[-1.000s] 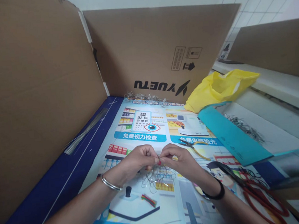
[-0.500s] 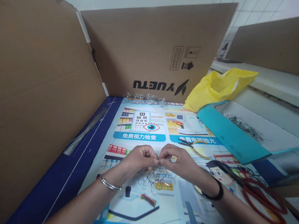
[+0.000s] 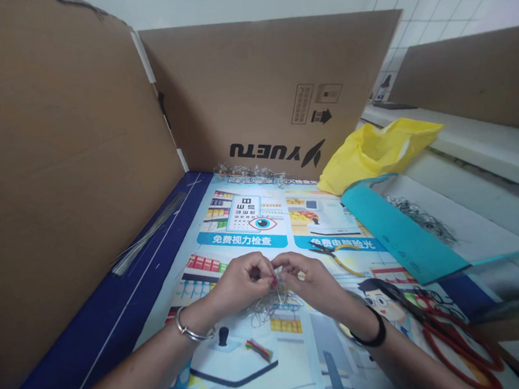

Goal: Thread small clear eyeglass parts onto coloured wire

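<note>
A blue-and-white printed poster sheet [image 3: 296, 361] lies beneath you. Your bare left hand [image 3: 248, 277] is pinched together; your bare right hand [image 3: 310, 278] curls just beside it, its grip unclear. Just below spreads a thin silvery wire tangle [image 3: 265, 310], a small red piece [image 3: 274, 281] in your left pinch.

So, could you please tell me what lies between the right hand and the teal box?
The yellow-handled pliers lie between them, as the head view shows.

It's dim in here, palest by the white tiled wall [image 3: 438, 6]; soft shadow darkens one end of the brown YUETU-printed cardboard panel [image 3: 263, 79]; thin silvery wires [image 3: 269, 307] blur, and the view's edges stretch.
</note>
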The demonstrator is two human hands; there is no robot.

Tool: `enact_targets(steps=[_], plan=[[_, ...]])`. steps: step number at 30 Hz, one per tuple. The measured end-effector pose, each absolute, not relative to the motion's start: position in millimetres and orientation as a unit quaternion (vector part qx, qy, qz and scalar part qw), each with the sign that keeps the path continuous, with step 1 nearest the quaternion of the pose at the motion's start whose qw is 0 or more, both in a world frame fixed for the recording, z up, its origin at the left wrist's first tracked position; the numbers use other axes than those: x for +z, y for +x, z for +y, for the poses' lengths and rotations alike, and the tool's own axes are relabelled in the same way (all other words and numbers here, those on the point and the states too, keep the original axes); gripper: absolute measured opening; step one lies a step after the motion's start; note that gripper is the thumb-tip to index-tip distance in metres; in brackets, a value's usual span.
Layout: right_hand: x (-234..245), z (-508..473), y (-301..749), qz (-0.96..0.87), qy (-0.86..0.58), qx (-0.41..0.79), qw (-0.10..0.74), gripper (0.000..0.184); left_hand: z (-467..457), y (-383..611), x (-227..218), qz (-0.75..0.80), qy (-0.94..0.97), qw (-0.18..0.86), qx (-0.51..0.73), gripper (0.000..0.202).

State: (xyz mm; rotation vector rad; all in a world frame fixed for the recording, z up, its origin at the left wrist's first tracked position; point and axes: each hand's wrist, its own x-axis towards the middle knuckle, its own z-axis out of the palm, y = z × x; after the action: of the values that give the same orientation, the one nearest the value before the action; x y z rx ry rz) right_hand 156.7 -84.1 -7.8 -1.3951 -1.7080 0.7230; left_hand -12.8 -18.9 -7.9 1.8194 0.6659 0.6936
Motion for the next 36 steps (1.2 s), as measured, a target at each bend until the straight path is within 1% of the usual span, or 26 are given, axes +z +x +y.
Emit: enact_targets(steps=[6,15,21,26,36], plan=[[0,-83,154,-0.682,-0.544,0.286,0.396,0.015,-24,-13,-8,0.246,0.792,0.452,0.329,0.013],[-1,-82,154,-0.696,-0.514,0.288,0.410,0.018,-24,-12,-7,0.202,0.819,0.394,0.364,0.018],[-2,-83,153,-0.697,-0.510,0.263,0.431,0.018,-23,-14,-7,0.209,0.806,0.429,0.349,0.015],[1,-86,154,-0.714,-0.499,0.228,0.435,0.019,-19,-17,-2,0.210,0.804,0.466,0.305,0.009],[-3,-94,162,-0.747,-0.496,0.117,0.427,0.019,-11,-22,7,0.243,0.814,0.460,0.259,0.007]])
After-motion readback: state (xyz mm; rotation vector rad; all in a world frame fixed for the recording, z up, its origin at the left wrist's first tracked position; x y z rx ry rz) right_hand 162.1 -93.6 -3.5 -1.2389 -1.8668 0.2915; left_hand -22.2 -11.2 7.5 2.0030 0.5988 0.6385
